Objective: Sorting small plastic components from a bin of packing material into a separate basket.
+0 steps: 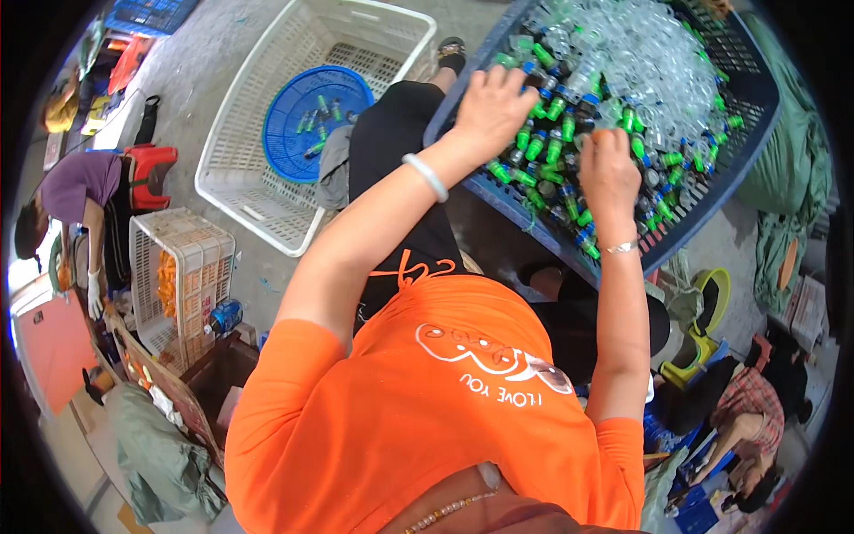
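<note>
A large dark blue crate (685,240) sits tilted at my front right. Inside lies a heap of clear plastic pieces (645,58), and nearer me are many small green-and-black cylinders (556,147), some with blue ends. My left hand (494,107) reaches over the crate's near left rim, fingers slightly apart among the green pieces; the fingertips are partly hidden. Over the cylinders, my right hand (609,182) is closed with its fingers curled down. A translucent bit shows beside its fingertips, but what it grips is not clear.
Left of my leg stands a white crate (258,209) holding a round blue basket (277,133) with several green cylinders. Another white crate (200,267) is farther left, beside a person bending over (84,187) and a red stool (153,173). Another person (747,427) works at lower right.
</note>
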{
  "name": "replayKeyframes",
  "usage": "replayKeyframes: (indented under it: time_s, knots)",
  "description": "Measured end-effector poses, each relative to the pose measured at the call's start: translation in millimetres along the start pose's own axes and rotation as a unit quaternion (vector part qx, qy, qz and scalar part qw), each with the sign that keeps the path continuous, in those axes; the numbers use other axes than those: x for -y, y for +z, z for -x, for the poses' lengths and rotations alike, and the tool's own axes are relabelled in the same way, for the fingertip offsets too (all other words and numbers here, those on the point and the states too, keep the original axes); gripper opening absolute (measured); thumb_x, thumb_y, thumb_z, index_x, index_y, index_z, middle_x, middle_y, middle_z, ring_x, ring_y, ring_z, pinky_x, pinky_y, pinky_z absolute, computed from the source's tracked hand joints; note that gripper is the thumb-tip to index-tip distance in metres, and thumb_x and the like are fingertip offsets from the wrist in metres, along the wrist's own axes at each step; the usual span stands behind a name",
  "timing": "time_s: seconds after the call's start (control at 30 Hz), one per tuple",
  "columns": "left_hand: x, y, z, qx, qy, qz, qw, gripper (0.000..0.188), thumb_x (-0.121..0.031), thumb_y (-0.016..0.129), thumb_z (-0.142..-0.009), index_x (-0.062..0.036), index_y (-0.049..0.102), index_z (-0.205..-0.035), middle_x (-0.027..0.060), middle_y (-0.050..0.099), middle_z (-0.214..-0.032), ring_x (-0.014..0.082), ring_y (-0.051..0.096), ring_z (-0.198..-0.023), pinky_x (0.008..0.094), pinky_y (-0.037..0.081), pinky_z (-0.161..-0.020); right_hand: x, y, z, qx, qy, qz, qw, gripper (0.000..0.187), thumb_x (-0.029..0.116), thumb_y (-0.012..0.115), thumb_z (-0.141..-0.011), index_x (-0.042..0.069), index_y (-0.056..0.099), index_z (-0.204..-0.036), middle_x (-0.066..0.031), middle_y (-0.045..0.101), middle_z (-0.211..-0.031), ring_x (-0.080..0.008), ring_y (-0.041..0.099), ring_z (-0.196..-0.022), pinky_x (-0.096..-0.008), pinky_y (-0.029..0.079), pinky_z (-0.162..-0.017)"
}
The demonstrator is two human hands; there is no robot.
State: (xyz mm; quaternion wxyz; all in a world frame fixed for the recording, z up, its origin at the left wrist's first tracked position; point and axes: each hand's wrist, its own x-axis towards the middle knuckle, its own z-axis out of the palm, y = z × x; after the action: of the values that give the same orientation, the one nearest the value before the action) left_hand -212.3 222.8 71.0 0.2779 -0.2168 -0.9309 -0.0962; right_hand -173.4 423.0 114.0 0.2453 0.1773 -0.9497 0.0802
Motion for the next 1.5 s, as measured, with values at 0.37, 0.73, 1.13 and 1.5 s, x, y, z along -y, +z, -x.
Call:
replayKeyframes:
  time_s: [0.37,0.73,1.13,1.5]
  knots:
    - [-22,-54,29,0.155,-0.074,0.514,0.841,0.025,-0.020,0.053,-0.094,-0.0051,0.056,-0.113,0.0076,0.057,-0.097,0.0217,0.053,-0.092,0.0350,0.042,-0.083,21,-27,18,0.002,0.345,-0.613,0.711,0.012,0.018,0.059,-0.093,0.006,0.056,-0.091,0.0018,0.056,-0.068,-0.0037,0.044,-0.047,-0.0178,0.029,-0.042]
    - [-23,-62,31,0.113,-0.307,0.575,0.750,0.026,-0.025,0.051,-0.096,-0.0010,0.047,-0.106,0.0113,0.059,-0.090,0.0133,0.058,-0.076,0.0304,0.047,-0.066,37,-52,10,0.151,0.067,-0.503,0.849,0.029,0.011,0.055,-0.091,0.005,0.057,-0.119,-0.0012,0.055,-0.072,-0.0079,0.049,-0.059,-0.0243,0.038,-0.051]
    - [-39,-91,41,0.186,-0.288,0.593,0.729,0.019,-0.020,0.050,-0.095,-0.0079,0.051,-0.109,0.0069,0.061,-0.071,0.0130,0.055,-0.051,0.0272,0.043,-0.048,48,-63,23,0.139,-0.068,-0.356,0.922,0.030,0.027,0.069,-0.083,0.001,0.057,-0.093,-0.0105,0.055,-0.074,-0.0227,0.052,-0.056,-0.0326,0.042,-0.051]
    - [-46,-87,66,0.052,-0.087,0.412,0.905,0.028,-0.012,0.059,-0.085,-0.0064,0.053,-0.112,0.0161,0.066,-0.083,0.0305,0.066,-0.068,0.0371,0.052,-0.060,45,-43,49,0.415,0.324,-0.652,0.546,0.040,0.043,0.046,-0.096,0.006,0.060,-0.093,-0.0015,0.052,-0.059,-0.0101,0.048,-0.045,-0.0260,0.033,-0.039]
